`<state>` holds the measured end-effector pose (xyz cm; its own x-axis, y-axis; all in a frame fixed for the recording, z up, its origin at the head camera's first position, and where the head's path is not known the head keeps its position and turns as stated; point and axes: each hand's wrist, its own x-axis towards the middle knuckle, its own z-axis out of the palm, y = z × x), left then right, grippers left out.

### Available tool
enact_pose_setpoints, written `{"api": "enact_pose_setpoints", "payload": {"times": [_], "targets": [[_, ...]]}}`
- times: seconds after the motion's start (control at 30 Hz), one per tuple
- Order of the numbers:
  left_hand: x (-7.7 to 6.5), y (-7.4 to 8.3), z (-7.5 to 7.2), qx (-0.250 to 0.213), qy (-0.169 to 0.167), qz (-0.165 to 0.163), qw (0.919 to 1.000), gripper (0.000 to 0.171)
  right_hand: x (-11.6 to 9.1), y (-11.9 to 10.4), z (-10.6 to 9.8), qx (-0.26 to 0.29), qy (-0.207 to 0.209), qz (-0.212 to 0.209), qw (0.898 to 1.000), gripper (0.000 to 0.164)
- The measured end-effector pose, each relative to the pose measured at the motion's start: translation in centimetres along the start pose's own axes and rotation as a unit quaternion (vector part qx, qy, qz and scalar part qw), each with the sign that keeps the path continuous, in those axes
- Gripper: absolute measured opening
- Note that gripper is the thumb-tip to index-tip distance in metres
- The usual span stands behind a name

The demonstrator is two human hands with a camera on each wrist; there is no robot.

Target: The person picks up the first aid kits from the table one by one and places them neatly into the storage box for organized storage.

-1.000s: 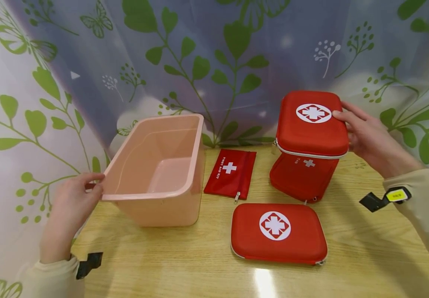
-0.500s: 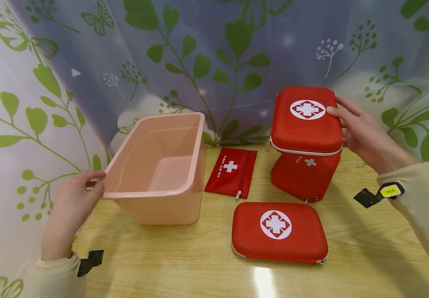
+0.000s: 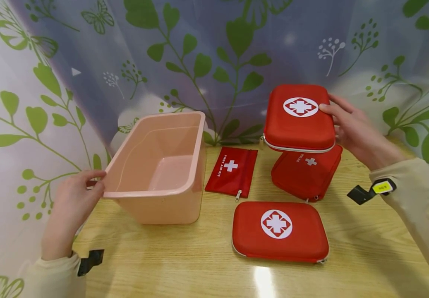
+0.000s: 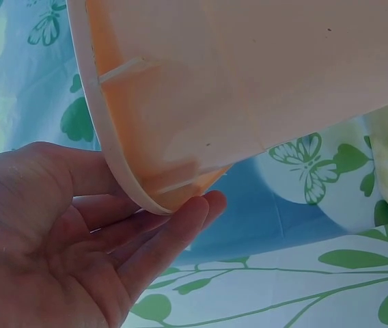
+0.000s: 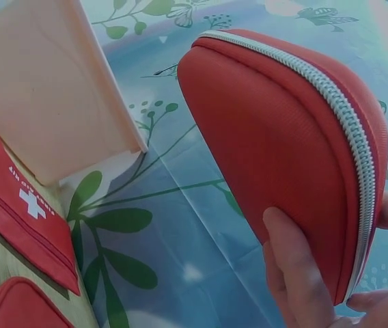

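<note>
My right hand (image 3: 355, 128) grips the right side of a square red first aid case (image 3: 300, 124), thumb on its lid beside the white cross emblem. The case is held up above the table, in front of a red first aid pouch (image 3: 305, 176) that it partly covers. In the right wrist view, the case (image 5: 269, 143) shows its white zipper, with fingers on its underside. My left hand (image 3: 73, 207) pinches the near left rim corner of a pink plastic tub (image 3: 169, 209). In the left wrist view, thumb and fingers meet at the tub's rim (image 4: 115, 157).
A flat red first aid pouch (image 3: 231, 171) lies just right of the tub. Nearer the front lies a rectangular red hard case (image 3: 279, 231) with a white cross. A patterned curtain (image 3: 207, 62) hangs behind the wooden table (image 3: 184, 260).
My right hand has carried the square first aid case leftward and slightly up, uncovering more of the pouch behind it. The left hand stays on the tub's rim.
</note>
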<state>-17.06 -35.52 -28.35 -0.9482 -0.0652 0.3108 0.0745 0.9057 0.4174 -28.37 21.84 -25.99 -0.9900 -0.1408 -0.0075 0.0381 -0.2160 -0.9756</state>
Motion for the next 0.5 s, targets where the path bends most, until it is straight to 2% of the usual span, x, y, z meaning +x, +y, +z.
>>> {"api": "enact_pose_setpoints", "payload": {"times": [0.5], "targets": [[0.4, 0.4, -0.5, 0.023, -0.020, -0.005, 0.9995, 0.038, 0.4, -0.1, 1.6, -0.011, -0.006, -0.004, 1.000, 0.078]]}}
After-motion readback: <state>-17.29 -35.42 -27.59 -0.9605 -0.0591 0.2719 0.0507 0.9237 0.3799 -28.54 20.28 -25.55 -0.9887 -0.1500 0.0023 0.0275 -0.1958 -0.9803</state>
